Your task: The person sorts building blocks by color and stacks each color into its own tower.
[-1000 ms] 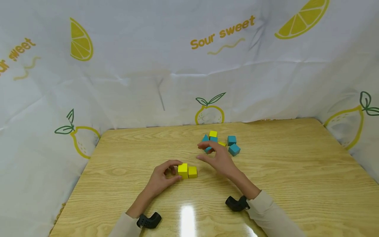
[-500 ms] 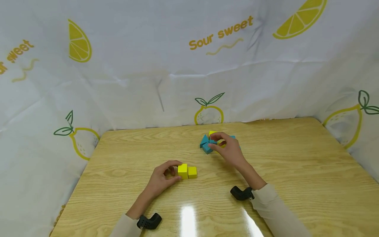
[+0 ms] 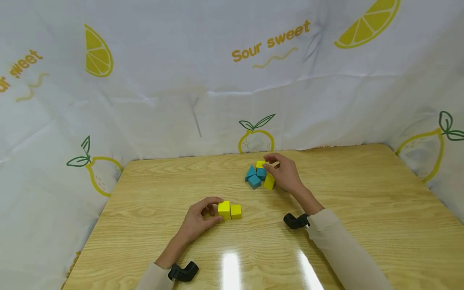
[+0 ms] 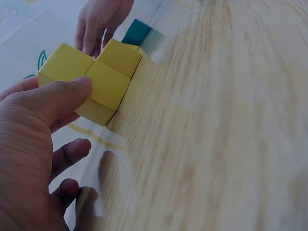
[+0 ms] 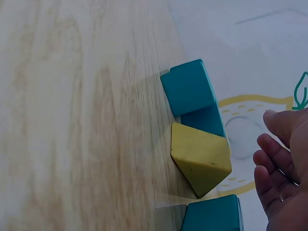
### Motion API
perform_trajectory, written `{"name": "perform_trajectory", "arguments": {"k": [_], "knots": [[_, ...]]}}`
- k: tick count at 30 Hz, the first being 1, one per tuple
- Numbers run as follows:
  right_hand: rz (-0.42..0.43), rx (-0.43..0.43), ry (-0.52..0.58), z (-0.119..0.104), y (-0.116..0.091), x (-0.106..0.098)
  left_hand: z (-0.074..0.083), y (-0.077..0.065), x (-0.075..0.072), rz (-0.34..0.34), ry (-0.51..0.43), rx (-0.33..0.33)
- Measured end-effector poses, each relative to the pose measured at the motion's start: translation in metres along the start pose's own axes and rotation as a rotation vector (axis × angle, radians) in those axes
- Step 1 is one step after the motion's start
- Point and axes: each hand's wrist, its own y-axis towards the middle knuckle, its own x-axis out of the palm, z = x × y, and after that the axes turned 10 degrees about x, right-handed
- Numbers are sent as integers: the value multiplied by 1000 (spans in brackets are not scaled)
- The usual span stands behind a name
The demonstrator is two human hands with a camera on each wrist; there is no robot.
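My left hand (image 3: 197, 217) pinches a tall yellow block stack (image 3: 224, 210) between thumb and forefinger. The left wrist view shows it as two yellow cubes, one on the other, with the thumb over the seam. Right beside the stack is a lower yellow block (image 3: 236, 211). Farther back, my right hand (image 3: 284, 171) hovers with bent, parted fingers, its thumb close to a small yellow block (image 3: 260, 164); contact cannot be made out. Below the hand lie a yellow wedge (image 5: 201, 156) and blue blocks (image 5: 188, 86).
A blue triangular block (image 3: 250, 173) and blue cubes (image 3: 255, 182) form a cluster near the wooden table's (image 3: 163, 177) back. Another blue block (image 5: 212, 215) is mostly hidden by the right hand in the head view. A lemon-print cloth (image 3: 163, 117) hangs behind.
My right hand has moved back and to the right over the block cluster, uncovering the front blue cubes and yellow wedge and covering the two right-hand blue blocks. My left hand stays put.
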Motion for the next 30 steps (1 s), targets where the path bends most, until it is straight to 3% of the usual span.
{"name": "perform_trajectory", "arguments": {"k": [11,30], "knots": [[-57,31,-66,16,9,3,0,-1,0,-2,-9,-17],[-105,-26,-131,22,23,6,-1,-1,-1,4,-10,25]]}}
